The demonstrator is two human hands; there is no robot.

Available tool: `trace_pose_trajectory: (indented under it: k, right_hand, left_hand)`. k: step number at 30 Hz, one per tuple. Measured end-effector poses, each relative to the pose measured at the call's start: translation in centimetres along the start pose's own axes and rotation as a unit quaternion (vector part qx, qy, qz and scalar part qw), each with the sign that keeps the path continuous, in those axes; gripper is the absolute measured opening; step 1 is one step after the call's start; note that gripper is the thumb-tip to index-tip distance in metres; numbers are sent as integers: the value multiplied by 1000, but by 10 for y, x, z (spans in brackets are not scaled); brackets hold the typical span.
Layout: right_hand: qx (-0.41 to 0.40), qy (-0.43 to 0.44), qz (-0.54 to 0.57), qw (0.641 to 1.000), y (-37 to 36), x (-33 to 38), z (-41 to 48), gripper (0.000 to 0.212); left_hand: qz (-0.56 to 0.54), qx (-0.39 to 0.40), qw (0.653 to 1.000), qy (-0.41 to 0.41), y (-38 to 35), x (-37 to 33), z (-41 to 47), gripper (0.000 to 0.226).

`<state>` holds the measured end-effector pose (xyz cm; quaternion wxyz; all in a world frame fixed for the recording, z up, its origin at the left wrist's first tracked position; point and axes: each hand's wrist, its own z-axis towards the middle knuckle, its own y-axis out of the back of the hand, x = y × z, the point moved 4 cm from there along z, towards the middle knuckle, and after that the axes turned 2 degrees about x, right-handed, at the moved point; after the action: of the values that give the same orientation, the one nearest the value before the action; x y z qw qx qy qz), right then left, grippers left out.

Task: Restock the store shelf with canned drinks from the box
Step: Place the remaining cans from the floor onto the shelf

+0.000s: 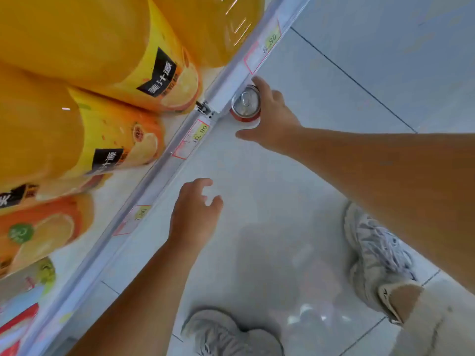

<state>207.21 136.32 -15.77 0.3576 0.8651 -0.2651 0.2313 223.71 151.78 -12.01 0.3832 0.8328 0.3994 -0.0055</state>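
One can (245, 102), red-sided with a silver top, shows at about twelve o'clock from the middle of my view. It is upright and close against the front rail of the shelf (177, 147), with its left edge hidden behind that rail. My right hand (272, 116) grips it from the three o'clock side, thumb curled round the near side and fingers round the far side. My left hand (194, 214) hangs at seven o'clock from the can, well apart from it, fingers loosely bent and holding nothing. On the shelf at ten o'clock stand big orange juice bottles (102, 60) (their labels carry black patches with white characters). Price tags (196, 136) sit along the rail. Pale floor tiles (321, 80) fill the right side, with my grey shoes (375, 253) at four and six o'clock. I cannot tell whether the can rests on anything.
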Motion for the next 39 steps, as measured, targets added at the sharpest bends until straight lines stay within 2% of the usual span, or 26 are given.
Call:
trace_pose_trajectory:
  k: [3,6,10,14,19,22,26,29,33,37,39]
  right_hand:
    - [-55,13,11,998,-1,3,11,76]
    - [-78,-19,13,997,4,1,-4,64]
    - [-73,-40,-1,997,26,-1,-74,63]
    - [-49,-56,16,997,73,30,-169,62]
    - [-41,-15,37,998,151,120,-291,67]
    - [-38,33,44,998,204,189,-358,69]
    - [-23,98,55,993,274,292,-450,68]
    - [2,175,87,981,312,366,-520,67]
    - [41,270,124,954,341,455,-605,74]
    - [46,344,201,916,345,525,-664,72]
    - [52,376,212,900,339,558,-686,71]
  left_hand:
    - [-17,-4,1000,0,1,4,2,33]
    - [-22,-4,1000,8,7,4,-8,34]
    - [-40,8,999,1,27,-12,-50,37]
    - [-49,39,998,-26,61,-48,-111,47]
    - [-116,95,986,-77,135,-122,-209,77]
    - [-147,109,974,-136,196,-159,-275,90]
    - [-176,51,958,-221,296,-196,-370,92]
    - [-240,7,940,-243,365,-212,-445,86]
    - [-266,-70,918,-287,451,-222,-545,75]
    - [-278,-220,887,-297,521,-221,-628,61]
    - [-280,-310,862,-287,549,-216,-656,64]
